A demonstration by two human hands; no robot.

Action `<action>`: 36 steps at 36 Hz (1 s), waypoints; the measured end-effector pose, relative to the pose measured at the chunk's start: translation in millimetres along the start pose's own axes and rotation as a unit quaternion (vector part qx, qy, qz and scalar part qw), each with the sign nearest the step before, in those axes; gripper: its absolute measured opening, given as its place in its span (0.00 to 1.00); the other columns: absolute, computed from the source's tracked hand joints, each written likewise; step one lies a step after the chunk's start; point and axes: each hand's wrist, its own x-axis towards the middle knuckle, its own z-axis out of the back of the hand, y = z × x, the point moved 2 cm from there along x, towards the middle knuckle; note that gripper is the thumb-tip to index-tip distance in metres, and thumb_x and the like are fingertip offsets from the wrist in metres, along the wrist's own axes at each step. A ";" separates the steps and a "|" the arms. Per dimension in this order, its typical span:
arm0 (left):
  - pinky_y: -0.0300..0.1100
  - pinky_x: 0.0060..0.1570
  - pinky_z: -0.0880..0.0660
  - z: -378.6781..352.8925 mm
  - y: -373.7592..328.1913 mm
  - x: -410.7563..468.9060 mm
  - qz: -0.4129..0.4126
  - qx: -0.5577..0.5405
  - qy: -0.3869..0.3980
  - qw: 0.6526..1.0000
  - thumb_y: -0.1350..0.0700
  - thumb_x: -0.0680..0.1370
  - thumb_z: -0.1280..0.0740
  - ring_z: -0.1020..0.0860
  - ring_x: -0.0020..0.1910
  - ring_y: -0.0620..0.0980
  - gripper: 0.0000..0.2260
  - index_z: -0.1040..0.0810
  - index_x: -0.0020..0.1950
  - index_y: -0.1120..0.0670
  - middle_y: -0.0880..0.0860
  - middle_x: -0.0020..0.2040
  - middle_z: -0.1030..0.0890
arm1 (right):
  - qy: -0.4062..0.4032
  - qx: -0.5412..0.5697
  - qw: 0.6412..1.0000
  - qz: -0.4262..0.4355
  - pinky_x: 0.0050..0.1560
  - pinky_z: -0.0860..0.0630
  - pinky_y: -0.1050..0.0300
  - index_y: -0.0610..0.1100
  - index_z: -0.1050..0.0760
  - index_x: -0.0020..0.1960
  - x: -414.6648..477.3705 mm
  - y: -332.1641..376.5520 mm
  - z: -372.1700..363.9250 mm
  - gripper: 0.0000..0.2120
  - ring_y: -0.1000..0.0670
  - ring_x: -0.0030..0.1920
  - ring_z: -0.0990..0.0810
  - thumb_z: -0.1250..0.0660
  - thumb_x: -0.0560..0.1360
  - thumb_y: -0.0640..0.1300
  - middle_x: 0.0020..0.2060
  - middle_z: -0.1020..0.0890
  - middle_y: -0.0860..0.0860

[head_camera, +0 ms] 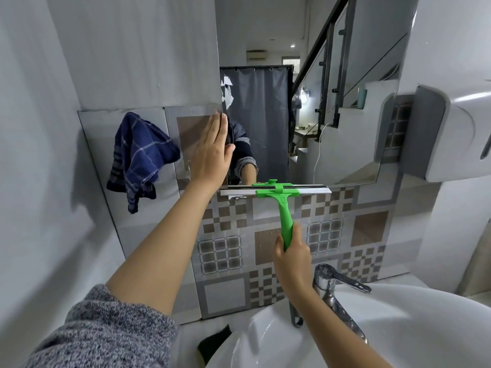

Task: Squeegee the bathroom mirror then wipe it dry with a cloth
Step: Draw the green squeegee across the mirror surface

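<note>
Our right hand (292,251) is curled round the lower end of the green squeegee (282,205) handle, thumb and fingers wrapped on it. The squeegee blade lies level across the bottom edge of the mirror (332,88), over the left and middle part of that edge, half on the glass and half over the patterned wall tiles (228,251) below. Our left hand (212,150) is flat, fingers straight and together, pressed against the mirror's left edge and holding nothing.

We judge the squeegee step to be in hand, at the foot of a pass. Whether the glass to the right of the blade is done, we cannot tell: no water or streaks show clearly. The wiping is all left to do, since the blue checked cloth (140,158) hangs on the wall just left of our left hand, untouched.

For room, the blade is at the mirror's lower limit, so any further pass must begin higher up. On the right a grey wall dispenser (451,128) overlaps the mirror's right edge and would crowd a stroke there. Below the right hand, the chrome tap (332,282) and the white basin (398,328) stand near.
</note>
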 end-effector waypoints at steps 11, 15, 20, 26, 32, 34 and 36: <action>0.41 0.68 0.47 -5.4 1.0 -11.6 0.003 -0.003 0.017 1.000 0.55 0.80 0.39 0.48 0.75 0.53 0.28 0.49 0.75 0.57 0.56 0.76 0.47 | 0.009 -0.052 0.999 0.005 0.27 0.27 0.55 0.46 0.36 0.62 -1.9 -9.5 -0.7 0.13 0.50 0.28 0.27 0.41 0.78 0.44 0.33 0.24 0.48; 0.41 0.69 0.48 -6.7 -0.7 -18.6 0.009 -0.008 0.023 1.000 0.57 0.79 0.39 0.48 0.75 0.53 0.28 0.48 0.75 0.57 0.56 0.76 0.47 | 0.021 -0.076 0.997 0.011 0.27 0.25 0.53 0.46 0.36 0.62 -2.8 -12.0 5.5 0.13 0.49 0.29 0.26 0.41 0.78 0.44 0.33 0.24 0.49; 0.44 0.70 0.46 -8.5 -8.8 -33.9 0.027 -0.025 0.035 0.999 0.59 0.78 0.37 0.48 0.75 0.54 0.28 0.46 0.75 0.58 0.55 0.76 0.46 | 0.032 -0.109 0.993 0.007 0.32 0.21 0.48 0.46 0.36 0.62 -10.6 -11.5 17.5 0.13 0.48 0.32 0.23 0.41 0.78 0.46 0.34 0.25 0.50; 0.41 0.69 0.45 0.9 -42.1 -58.9 -0.013 -0.109 0.042 0.993 0.59 0.78 0.37 0.44 0.74 0.51 0.24 0.39 0.72 0.60 0.57 0.74 0.40 | 0.045 -0.108 0.992 0.039 0.29 0.24 0.52 0.48 0.35 0.62 -16.8 -1.3 39.8 0.13 0.49 0.31 0.24 0.40 0.78 0.46 0.35 0.24 0.49; 0.42 0.70 0.45 10.0 -78.5 -78.4 -0.073 -0.205 0.134 0.967 0.54 0.79 0.38 0.40 0.73 0.51 0.19 0.32 0.69 0.58 0.56 0.71 0.33 | 0.103 -0.119 0.981 0.118 0.28 0.28 0.58 0.47 0.32 0.62 -0.4 17.5 78.1 0.14 0.53 0.29 0.27 0.38 0.77 0.47 0.33 0.25 0.52; 0.41 0.70 0.45 13.4 -86.6 -82.7 -0.078 -0.215 0.153 0.962 0.53 0.79 0.39 0.40 0.73 0.50 0.19 0.32 0.69 0.56 0.55 0.71 0.32 | 0.132 -0.152 0.967 0.155 0.29 0.29 0.61 0.47 0.31 0.64 10.0 25.7 95.0 0.16 0.54 0.30 0.26 0.37 0.77 0.48 0.36 0.23 0.52; 0.41 0.70 0.43 17.8 -93.1 -86.1 -0.081 -0.219 0.160 0.959 0.52 0.80 0.39 0.39 0.73 0.48 0.18 0.31 0.69 0.55 0.53 0.71 0.31 | 0.160 -0.185 0.950 0.193 0.32 0.24 0.58 0.49 0.31 0.65 19.9 31.7 112.2 0.18 0.52 0.32 0.23 0.36 0.76 0.50 0.39 0.20 0.50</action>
